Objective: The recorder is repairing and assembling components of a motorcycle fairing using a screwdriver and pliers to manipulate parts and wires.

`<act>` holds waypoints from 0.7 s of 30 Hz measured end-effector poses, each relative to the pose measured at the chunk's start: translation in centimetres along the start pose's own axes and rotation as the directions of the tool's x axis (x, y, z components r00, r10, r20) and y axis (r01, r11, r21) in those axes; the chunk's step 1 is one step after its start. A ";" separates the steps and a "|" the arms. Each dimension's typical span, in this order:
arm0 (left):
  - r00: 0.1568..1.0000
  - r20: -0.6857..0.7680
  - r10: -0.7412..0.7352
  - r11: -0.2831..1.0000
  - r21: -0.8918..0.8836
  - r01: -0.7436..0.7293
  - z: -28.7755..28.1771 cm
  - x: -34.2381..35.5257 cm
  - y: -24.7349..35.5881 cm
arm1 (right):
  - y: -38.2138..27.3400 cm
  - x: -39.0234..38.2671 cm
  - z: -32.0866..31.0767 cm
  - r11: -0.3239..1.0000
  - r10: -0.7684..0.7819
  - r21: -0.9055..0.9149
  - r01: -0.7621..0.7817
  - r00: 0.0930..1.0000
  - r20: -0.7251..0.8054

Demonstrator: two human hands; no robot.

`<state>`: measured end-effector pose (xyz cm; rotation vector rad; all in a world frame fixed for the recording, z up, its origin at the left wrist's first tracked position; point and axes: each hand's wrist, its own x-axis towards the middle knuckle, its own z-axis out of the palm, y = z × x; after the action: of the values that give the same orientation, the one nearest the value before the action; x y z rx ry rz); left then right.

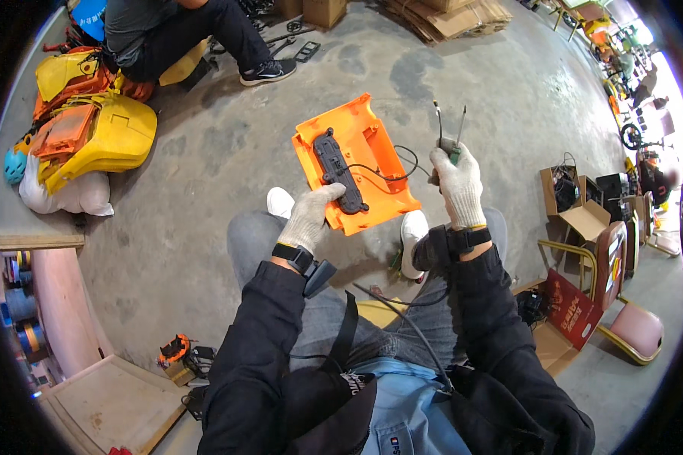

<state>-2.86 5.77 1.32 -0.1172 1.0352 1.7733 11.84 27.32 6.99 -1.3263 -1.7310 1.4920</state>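
Observation:
My gloved left hand (307,216) grips the lower left edge of an orange plastic cover (366,144), its thumb against a long black plastic part (331,158) that lies on the cover's hollow side. A thin black cable (369,170) leads from the black part and loops past the cover's right edge. To the right, my gloved right hand (461,186) is closed around a screwdriver (463,123) with a green handle, its shaft pointing up. Beside the shaft, a cable end with a small connector (438,114) sticks up from the same fingers.
Yellow and orange plastic shells (121,136) are piled at the left, near a seated person's leg (231,34). Flattened cardboard (451,23) lies at the far side. Open boxes (584,216) and a pink-seated chair (636,330) stand right. A wooden board (110,402) is at lower left.

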 end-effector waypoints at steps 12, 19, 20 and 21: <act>0.999 0.019 -0.033 0.993 -0.109 0.035 0.8 -0.3 0.8 | -0.5 -1.8 0.4 0.944 0.030 -0.321 0.070 0.954 0.297; 0.991 0.106 -0.081 0.997 0.012 0.080 0.5 -1.2 1.2 | -1.0 -1.9 0.7 0.971 -0.014 -0.221 0.090 0.946 0.323; 0.987 0.132 -0.096 0.995 0.019 0.094 0.4 -1.2 1.2 | -1.0 -1.9 0.7 0.977 -0.002 -0.201 0.074 0.941 0.339; 0.990 0.096 -0.101 0.995 0.033 0.098 0.3 -1.1 1.2 | -1.0 -1.9 0.7 0.980 0.013 -0.193 0.056 0.940 0.340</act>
<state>-3.16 5.05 2.79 -0.0627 0.9672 1.6574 11.68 25.41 8.16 -1.1896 -2.1552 1.6459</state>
